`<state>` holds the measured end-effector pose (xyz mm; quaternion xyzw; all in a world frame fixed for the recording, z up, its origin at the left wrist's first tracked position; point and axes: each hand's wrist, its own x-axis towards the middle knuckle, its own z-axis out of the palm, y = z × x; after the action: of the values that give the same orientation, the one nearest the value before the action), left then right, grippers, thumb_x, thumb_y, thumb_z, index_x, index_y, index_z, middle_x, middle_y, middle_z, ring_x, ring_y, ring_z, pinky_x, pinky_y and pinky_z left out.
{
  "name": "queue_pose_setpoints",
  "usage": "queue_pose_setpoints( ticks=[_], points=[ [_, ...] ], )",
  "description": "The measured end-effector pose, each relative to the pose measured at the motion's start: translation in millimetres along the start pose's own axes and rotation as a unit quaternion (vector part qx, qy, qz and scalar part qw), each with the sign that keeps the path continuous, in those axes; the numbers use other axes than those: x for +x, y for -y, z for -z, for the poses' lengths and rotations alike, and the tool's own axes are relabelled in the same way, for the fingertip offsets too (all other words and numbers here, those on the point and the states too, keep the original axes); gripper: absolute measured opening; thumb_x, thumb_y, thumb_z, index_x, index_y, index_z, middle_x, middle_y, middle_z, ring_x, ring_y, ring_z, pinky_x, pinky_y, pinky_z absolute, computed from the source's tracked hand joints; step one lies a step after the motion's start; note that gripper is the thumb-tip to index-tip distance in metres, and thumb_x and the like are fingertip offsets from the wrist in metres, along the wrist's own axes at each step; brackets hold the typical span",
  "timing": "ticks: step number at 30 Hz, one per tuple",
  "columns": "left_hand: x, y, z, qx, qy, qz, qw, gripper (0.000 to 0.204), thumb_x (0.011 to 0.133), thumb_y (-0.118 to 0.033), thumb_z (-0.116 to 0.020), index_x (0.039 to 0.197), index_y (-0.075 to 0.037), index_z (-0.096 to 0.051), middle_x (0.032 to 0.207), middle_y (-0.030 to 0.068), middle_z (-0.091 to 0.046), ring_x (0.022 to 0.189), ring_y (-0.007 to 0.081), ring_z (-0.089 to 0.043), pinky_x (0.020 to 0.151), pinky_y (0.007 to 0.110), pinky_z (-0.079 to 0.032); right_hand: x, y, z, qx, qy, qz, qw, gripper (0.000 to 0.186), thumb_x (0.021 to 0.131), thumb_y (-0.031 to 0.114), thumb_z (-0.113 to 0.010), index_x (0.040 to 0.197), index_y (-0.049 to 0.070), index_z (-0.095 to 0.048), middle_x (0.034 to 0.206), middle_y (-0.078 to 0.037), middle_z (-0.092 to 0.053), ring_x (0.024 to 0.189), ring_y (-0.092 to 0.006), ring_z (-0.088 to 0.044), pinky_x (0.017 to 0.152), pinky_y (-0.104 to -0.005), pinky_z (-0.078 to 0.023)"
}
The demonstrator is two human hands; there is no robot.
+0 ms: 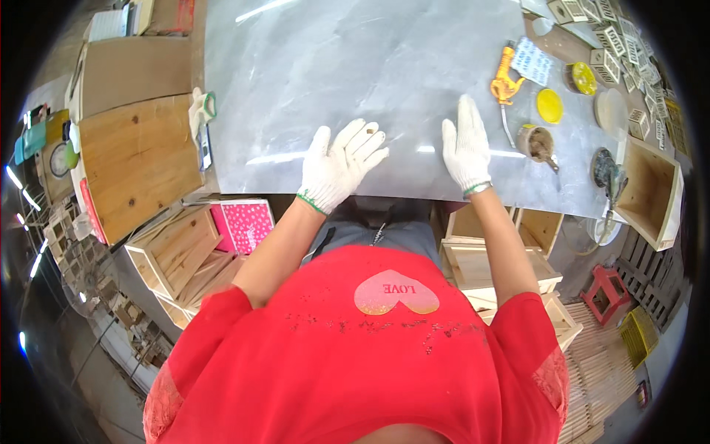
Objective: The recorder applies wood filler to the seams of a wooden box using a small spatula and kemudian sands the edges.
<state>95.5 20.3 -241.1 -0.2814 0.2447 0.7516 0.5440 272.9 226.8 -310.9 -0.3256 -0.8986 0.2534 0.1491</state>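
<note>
2 gloved hands at a grey tabletop. The left hand [342,164], in a white knit glove with a green cuff edge, lies near the centre of the frame, palm up, thumb and fingers spread wide. A small brown spot [370,132] shows at its fingers; whether this is a loose piece or a mark on the glove cannot be told. The right hand [467,148], gloved alike, lies right of centre, back up, its 4 fingers narrow together and its thumb apart. The grey tabletop [399,63] fills the upper centre beneath both hands; contact cannot be judged. Upper right: a yellow-orange blow gun [505,83], nearest the right hand, beside a blister sheet [531,61]; below these, a round yellow lid [549,106] and a can [524,140]. Far right: a wooden box [649,194]. Left: a wooden panel [139,159].
</note>
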Motion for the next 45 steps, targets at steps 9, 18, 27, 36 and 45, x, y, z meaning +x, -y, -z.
queue_pose_setpoints(
  ticks=[9,18,27,36,45],
  points=[
    [-84,-95,29,-0.034,0.033,-0.034,0.998,0.073,0.105,-0.051,-0.043,0.151,0.005,-0.035,0.153,0.025,-0.043,0.145,0.0444,-0.036,0.121,0.061,-0.027,-33,180,-136,0.036,0.096,0.152,0.983,0.058,0.095,0.024,-0.058,0.143,-0.005,-0.047,0.151,-0.027,-0.044,0.145,-0.0444,-0.035,0.122,-0.0547,-0.022],
    [-104,-103,14,0.115,0.146,0.009,0.983,0.08,0.105,-0.055,-0.039,0.151,0.009,-0.032,0.154,0.0271,-0.04,0.147,0.0392,-0.035,0.123,0.05,-0.026,29,251,-84,0.182,0.045,0.047,0.981,0.047,0.103,0.036,-0.044,0.127,0.002,-0.065,0.126,-0.026,-0.065,0.128,-0.0443,-0.053,0.114,-0.0495,-0.035],
    [-114,-118,-6,0.077,0.196,0.074,0.975,0.087,0.105,-0.061,-0.032,0.152,0.012,-0.028,0.156,0.0293,-0.037,0.148,0.0385,-0.034,0.123,0.053,-0.024,38,281,-23,0.146,-0.149,0.021,0.978,0.052,0.102,0.04,-0.047,0.13,-0.001,-0.063,0.123,-0.027,-0.066,0.127,-0.0423,-0.055,0.111,-0.0453,-0.039],
    [-165,-142,17,0.219,0.233,-0.012,0.947,0.072,0.103,-0.05,-0.047,0.149,0.005,-0.038,0.152,0.0259,-0.042,0.142,0.0433,-0.04,0.118,0.058,-0.032,-26,159,-37,-0.091,-0.141,-0.037,0.985,0.033,0.097,0.031,-0.051,0.103,0.002,-0.064,0.112,-0.023,-0.061,0.106,-0.0447,-0.055,0.094,-0.0533,-0.042],
    [-222,-215,108,0.244,-0.061,-0.119,0.96,0.068,0.103,-0.04,-0.05,0.149,0.006,-0.034,0.149,0.025,-0.045,0.142,0.043,-0.04,0.118,0.057,-0.035,-6,187,-98,-0.096,0.059,-0.131,0.985,0.078,0.093,0.049,-0.057,0.146,-0.007,-0.045,0.157,-0.027,-0.038,0.15,-0.0413,-0.027,0.124,-0.0513,-0.015]
  ],
)
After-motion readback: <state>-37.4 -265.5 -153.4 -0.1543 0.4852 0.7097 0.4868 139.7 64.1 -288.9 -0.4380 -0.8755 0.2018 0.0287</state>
